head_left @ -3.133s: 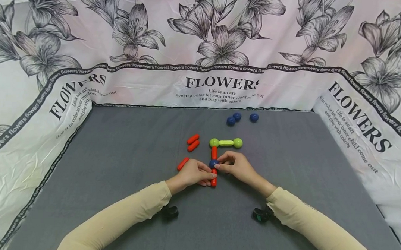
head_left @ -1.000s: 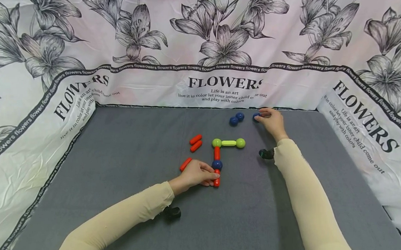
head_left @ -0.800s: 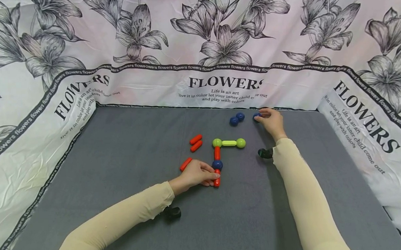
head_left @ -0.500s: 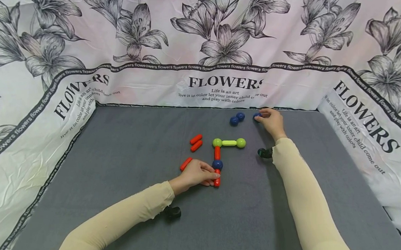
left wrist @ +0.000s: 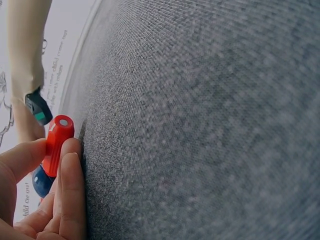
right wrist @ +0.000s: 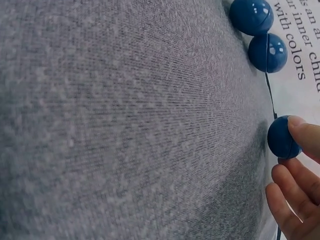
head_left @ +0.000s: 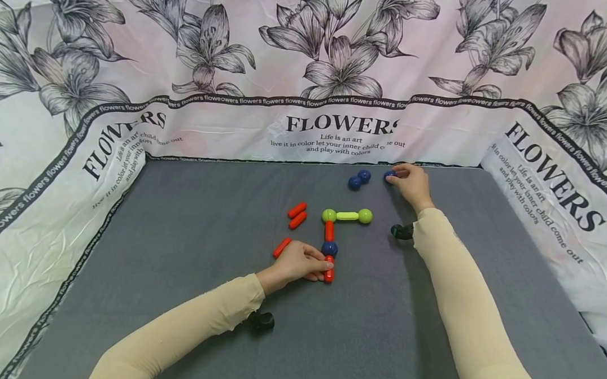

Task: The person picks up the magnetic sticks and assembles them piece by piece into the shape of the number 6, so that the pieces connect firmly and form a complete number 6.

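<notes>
My left hand [head_left: 297, 261] pinches a red magnetic rod [left wrist: 59, 135] between thumb and fingers; a pale disc shows in its near end. That rod lines up with a blue ball [head_left: 329, 249], followed by another red rod [head_left: 329, 231] and a lime green ball [head_left: 328, 215]. From there a light green rod [head_left: 347, 216] runs right to a second green ball [head_left: 365, 216]. At the far right of the table, my right hand [head_left: 411, 186] holds a loose blue ball [right wrist: 283, 137] between thumb and fingertips, which partly cover it.
Two blue balls [head_left: 354, 183] sit side by side, left of the right hand. Two red rods [head_left: 297, 220] lie left of the chain, and a third red rod [head_left: 282, 247] is just behind the left hand. Flower-printed cloth [head_left: 219, 131] borders the grey table [head_left: 193, 217].
Since the oldest frame, my right hand has left the chain's blue ball and moved back and right to a loose blue ball. The left hand keeps its hold; the last second shows hardly any motion.
</notes>
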{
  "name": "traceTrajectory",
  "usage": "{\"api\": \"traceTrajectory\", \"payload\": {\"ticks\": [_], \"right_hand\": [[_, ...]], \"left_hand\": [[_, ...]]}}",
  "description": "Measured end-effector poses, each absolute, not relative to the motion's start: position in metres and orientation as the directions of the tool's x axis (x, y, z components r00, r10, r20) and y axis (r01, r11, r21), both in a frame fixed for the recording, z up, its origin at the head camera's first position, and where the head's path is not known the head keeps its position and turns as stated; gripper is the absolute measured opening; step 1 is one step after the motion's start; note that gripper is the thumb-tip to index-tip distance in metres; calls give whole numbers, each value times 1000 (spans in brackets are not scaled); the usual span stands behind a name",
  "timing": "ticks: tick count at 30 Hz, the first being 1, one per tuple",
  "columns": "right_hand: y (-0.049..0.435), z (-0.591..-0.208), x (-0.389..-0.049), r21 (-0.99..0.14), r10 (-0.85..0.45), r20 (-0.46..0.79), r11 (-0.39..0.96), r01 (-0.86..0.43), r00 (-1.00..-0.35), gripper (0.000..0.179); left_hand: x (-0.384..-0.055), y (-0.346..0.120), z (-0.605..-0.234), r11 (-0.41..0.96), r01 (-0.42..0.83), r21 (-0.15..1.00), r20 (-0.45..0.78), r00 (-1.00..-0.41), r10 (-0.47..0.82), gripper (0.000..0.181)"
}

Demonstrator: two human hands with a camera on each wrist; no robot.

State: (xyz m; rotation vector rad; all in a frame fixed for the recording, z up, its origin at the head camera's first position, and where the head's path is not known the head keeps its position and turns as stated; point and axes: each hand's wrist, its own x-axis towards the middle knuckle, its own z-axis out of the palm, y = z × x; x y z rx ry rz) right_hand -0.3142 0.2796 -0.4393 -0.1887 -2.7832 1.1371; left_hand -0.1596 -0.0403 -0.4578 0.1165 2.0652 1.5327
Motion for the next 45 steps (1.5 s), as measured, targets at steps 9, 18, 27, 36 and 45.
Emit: {"api": "traceTrajectory", "payload": {"ticks": [9, 18, 27, 36, 45], "right_hand": [[277, -434, -317, -690, 105, 93, 724, 12, -990, 41], [266, -426, -298, -716, -6, 110, 693, -84, -994, 42], [239, -421, -254, -716, -92, 117, 682, -148, -989, 42], [213, -423, -202, -740, -176, 60, 652, -162, -983, 34], [195, -427, -156, -813, -293, 18, 552, -184, -956, 30]], "left_hand": [[-160, -41, -455, 340, -253, 906, -382, -836, 394, 25], [-158, -41, -453, 338, -260, 904, -387, -835, 391, 24], [-159, -42, -454, 334, -254, 908, -380, -837, 395, 24], [-159, -41, -453, 346, -254, 903, -383, -840, 385, 25], [-160, -41, -457, 343, -265, 901, -393, -832, 392, 24]]}}
